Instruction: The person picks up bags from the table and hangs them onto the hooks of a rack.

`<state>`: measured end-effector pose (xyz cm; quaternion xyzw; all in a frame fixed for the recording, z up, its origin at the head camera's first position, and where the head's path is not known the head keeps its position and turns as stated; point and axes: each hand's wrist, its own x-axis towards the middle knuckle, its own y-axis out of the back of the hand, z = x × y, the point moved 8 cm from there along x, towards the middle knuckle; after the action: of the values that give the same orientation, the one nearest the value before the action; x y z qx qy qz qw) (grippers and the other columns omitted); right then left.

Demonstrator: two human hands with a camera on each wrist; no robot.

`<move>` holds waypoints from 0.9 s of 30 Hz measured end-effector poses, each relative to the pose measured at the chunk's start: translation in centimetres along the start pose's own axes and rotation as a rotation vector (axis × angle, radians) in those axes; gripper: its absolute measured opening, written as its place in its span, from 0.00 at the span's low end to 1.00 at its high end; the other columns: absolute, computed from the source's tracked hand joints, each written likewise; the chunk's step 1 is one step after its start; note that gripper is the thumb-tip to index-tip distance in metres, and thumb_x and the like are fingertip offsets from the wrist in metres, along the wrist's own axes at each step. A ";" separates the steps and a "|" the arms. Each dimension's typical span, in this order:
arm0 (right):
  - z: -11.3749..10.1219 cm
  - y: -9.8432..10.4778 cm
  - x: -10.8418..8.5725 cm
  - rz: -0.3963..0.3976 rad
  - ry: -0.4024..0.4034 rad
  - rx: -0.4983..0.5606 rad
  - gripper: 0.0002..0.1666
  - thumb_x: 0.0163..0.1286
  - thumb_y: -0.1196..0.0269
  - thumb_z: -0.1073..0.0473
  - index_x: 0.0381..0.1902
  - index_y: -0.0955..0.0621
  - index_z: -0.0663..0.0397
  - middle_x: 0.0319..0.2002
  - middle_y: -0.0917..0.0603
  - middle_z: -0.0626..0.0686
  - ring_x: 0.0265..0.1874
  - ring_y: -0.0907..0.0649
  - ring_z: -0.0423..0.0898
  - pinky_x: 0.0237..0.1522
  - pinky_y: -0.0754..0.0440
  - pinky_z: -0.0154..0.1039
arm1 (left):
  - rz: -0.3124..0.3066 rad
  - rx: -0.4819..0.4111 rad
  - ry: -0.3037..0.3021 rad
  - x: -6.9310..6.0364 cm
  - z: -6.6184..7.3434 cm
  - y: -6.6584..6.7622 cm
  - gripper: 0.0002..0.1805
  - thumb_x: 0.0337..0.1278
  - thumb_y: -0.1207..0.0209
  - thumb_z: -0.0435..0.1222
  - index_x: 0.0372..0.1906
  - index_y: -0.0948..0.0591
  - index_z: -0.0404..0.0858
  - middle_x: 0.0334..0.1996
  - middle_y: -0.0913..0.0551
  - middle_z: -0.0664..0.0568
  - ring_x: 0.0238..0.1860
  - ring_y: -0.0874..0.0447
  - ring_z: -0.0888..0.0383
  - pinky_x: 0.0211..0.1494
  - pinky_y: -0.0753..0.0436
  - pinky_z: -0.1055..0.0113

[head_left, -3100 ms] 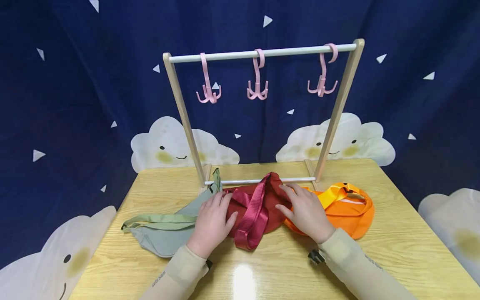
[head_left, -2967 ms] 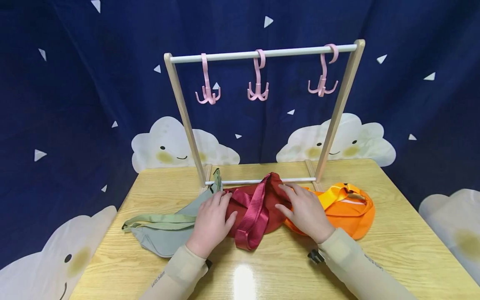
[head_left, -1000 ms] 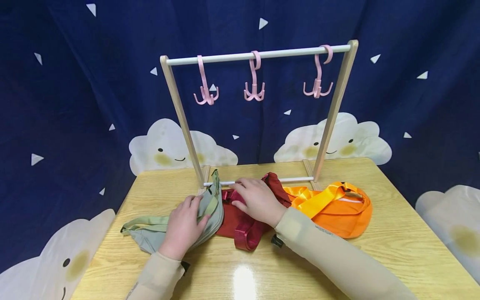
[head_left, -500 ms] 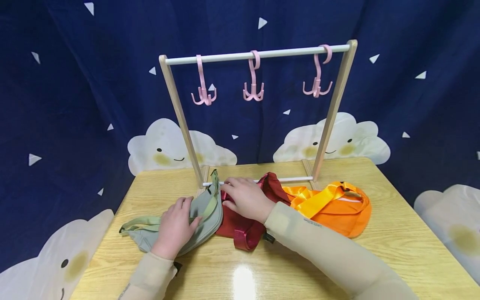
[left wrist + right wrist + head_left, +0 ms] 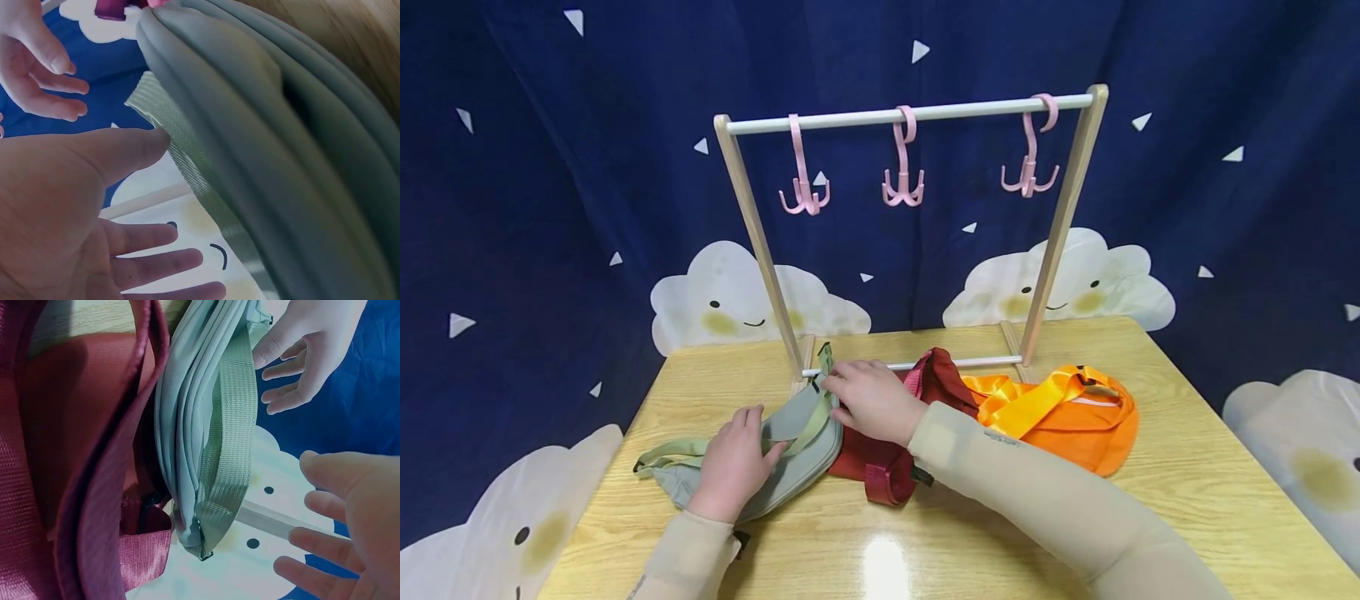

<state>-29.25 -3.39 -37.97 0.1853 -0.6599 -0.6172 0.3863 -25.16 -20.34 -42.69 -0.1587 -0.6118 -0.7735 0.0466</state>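
A: Where is the bag to be found?

B: The grey-green bag [image 5: 805,477] is seen left of centre in the lower half of the head view, laid slantwise on the table [image 5: 1187,467], its right side close against the red bag [image 5: 952,385].

A: Has it been gripped?

B: Apparently not. The left hand [image 5: 735,462] is held at its left part, fingers extended and thumb spread; nothing is clasped. The right hand [image 5: 877,404] is poised by its upper right end, fingers loosely extended, with nothing seen pinched. Whether the green strap [image 5: 236,419] is brushed by the left thumb cannot be told.

A: How should it be expected to handle?

B: It is judged light and soft. The body is creased in long folds, so sagging should be expected if only one end is raised. The smooth cloth may be found slippery; nothing fragile is seen.

A: Where is it best held?

B: By the green strap, it is judged, since ribbed webbing should be gripped more surely. The maroon strap [image 5: 887,483] nearby should not be caught up.
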 end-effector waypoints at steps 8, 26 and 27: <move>-0.7 -0.9 0.9 -0.016 0.032 -0.036 0.24 0.71 0.32 0.45 0.61 0.18 0.43 0.56 0.17 0.49 0.57 0.15 0.50 0.58 0.18 0.51 | -0.061 0.008 0.023 -0.3 -0.9 -0.2 0.36 0.55 0.26 0.43 0.58 0.24 0.21 0.49 0.19 0.29 0.42 0.16 0.33 0.48 0.17 0.41; -1.4 -2.0 2.0 -0.086 0.048 -0.055 0.23 0.70 0.32 0.44 0.60 0.18 0.43 0.56 0.18 0.49 0.55 0.15 0.50 0.58 0.18 0.49 | -0.176 -0.016 0.013 -0.8 -1.2 -0.9 0.24 0.63 0.31 0.45 0.51 0.20 0.28 0.42 0.17 0.39 0.34 0.16 0.42 0.38 0.17 0.47; -1.4 -2.1 2.0 -0.093 0.049 -0.054 0.23 0.70 0.32 0.44 0.60 0.18 0.43 0.56 0.18 0.49 0.55 0.15 0.50 0.59 0.18 0.49 | -0.181 -0.018 0.012 -0.8 -1.3 -0.9 0.25 0.63 0.31 0.46 0.51 0.20 0.28 0.41 0.17 0.39 0.35 0.16 0.42 0.38 0.17 0.47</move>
<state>-29.96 -6.18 -39.49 0.2202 -0.6240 -0.6473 0.3783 -24.88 -21.43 -44.05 -0.0985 -0.6164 -0.7810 -0.0210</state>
